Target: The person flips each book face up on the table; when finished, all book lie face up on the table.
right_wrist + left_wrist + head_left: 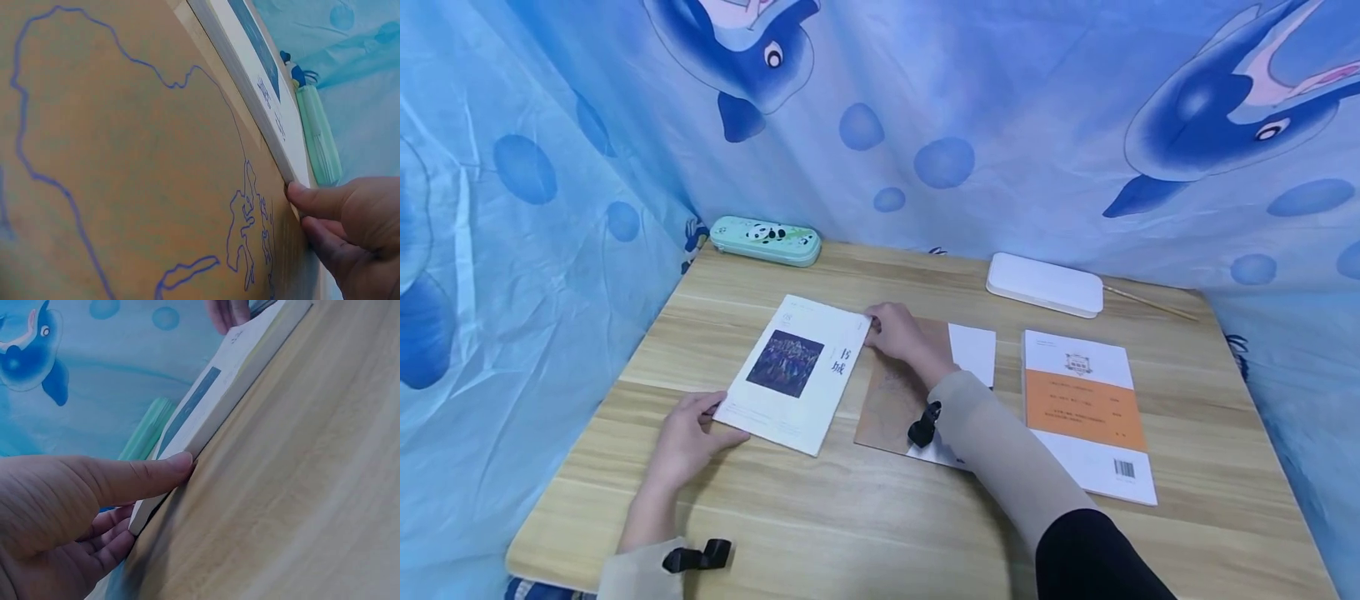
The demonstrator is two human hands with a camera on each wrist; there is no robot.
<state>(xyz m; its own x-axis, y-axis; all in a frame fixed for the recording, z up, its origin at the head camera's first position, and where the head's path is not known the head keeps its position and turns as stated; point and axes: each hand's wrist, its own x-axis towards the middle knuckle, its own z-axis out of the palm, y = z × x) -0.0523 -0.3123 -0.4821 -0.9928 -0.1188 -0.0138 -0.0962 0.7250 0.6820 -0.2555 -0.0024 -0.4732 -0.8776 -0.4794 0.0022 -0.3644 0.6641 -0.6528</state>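
White book (796, 374) with a dark cover picture, lying flat and slightly askew on the wooden surface (880, 517), left of centre; left hand (685, 442) at its near left corner, thumb laid straight against the book's edge and the other fingers curled under the corner, so that it pinches the corner; right hand (898, 333) at the far right corner, thumb pressed to the edge and the fingers bent beneath it, gripping that corner; brown book (898, 400) bearing a blue map outline just beside the white book, under the right forearm; orange-and-white book (1086, 412) further right, apart; green pencil case (765, 240) and white box (1045, 285) along the far edge.
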